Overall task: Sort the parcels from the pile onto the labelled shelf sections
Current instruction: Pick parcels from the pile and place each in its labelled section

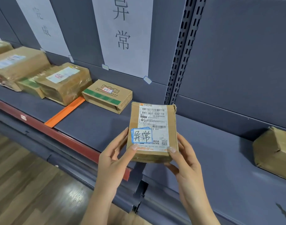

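I am watching both hands, left hand [114, 157] and right hand [185, 161], fingers clasping the small brown cardboard parcel [152, 132] stickered 异常. Placement step: I judge it wants setting down on the grey shelf [96, 120] under the white 异常 paper sign [122, 33].

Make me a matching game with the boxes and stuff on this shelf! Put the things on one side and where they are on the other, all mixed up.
Things
1. parcel with the blue-framed sticker
2. box with the green stripe
3. orange strip
4. paper sign with big black characters

Places
A. taped to the grey back wall
B. lying flat on the shelf, between two boxes
C. held in both hands, left hand and right hand
D. sitting on the shelf under the sign

Pairs: 1-C, 2-D, 3-B, 4-A
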A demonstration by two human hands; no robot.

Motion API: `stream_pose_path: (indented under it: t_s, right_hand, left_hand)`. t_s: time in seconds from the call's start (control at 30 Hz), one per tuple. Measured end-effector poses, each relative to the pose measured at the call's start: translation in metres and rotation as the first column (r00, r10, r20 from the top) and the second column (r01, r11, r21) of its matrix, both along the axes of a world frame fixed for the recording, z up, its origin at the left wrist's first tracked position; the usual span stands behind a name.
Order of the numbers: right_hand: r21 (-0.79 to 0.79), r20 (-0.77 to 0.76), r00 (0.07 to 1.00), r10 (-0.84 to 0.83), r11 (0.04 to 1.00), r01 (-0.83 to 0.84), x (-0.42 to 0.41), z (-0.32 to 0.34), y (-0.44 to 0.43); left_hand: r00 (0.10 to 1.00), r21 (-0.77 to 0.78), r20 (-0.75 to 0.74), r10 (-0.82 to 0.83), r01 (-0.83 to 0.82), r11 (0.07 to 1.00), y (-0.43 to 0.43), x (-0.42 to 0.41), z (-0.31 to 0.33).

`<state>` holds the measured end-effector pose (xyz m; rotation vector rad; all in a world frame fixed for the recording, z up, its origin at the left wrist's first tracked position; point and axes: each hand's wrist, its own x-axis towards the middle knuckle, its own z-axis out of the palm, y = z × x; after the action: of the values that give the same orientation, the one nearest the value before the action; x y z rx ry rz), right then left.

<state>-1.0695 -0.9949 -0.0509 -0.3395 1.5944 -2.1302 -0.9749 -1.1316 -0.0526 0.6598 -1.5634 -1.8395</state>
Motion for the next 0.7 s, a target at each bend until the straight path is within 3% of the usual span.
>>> stream_pose_path:
  t_s: [0.4,0.7]
  right_hand:
    - [0.028,0.005,0.972,-0.234,0.972,0.234,0.064,-0.006,-0.142]
    - [0.083,0.027,0.932,-0.362,0.930,0.358,0.097,-0.003,-0.190]
  left_hand:
    - [0.966,-0.038,0.032,-0.255,0.256,0.966,-0.161,0.030,0.001]
    - [0.916,-0.060,0.077,-0.393,0.398,0.915,-0.218,0.042,0.002]
